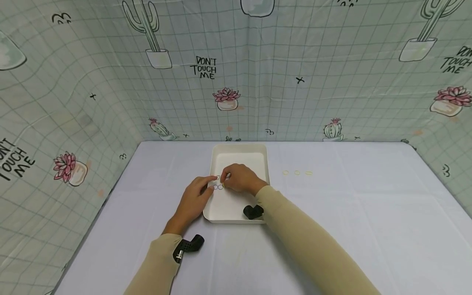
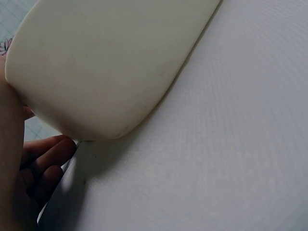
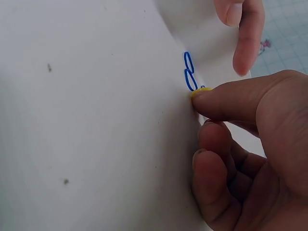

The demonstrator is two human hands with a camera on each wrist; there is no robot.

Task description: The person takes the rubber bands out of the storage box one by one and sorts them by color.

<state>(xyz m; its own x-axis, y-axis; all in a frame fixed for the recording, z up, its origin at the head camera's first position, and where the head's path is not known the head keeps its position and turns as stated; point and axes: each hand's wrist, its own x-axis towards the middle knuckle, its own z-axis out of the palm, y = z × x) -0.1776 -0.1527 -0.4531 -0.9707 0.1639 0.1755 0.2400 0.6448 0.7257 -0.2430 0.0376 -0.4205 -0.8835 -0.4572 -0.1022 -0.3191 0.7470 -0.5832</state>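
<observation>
A shallow white tray lies on the table. My right hand reaches into its left side and pinches a thin yellow rubber band between thumb and fingertips. Just beyond the pinch, two blue rubber bands lie side by side on the tray floor. Another thin loop sits behind them in the head view; its colour is hard to tell. My left hand is at the tray's left rim, with thumb and index finger extended over the edge near the bands. Its other fingers hang loosely curled outside the tray.
Three pale yellow rubber bands lie in a row on the white tablecloth, right of the tray. A patterned cloth hangs behind the table and along both sides. Black wrist devices sit on both forearms.
</observation>
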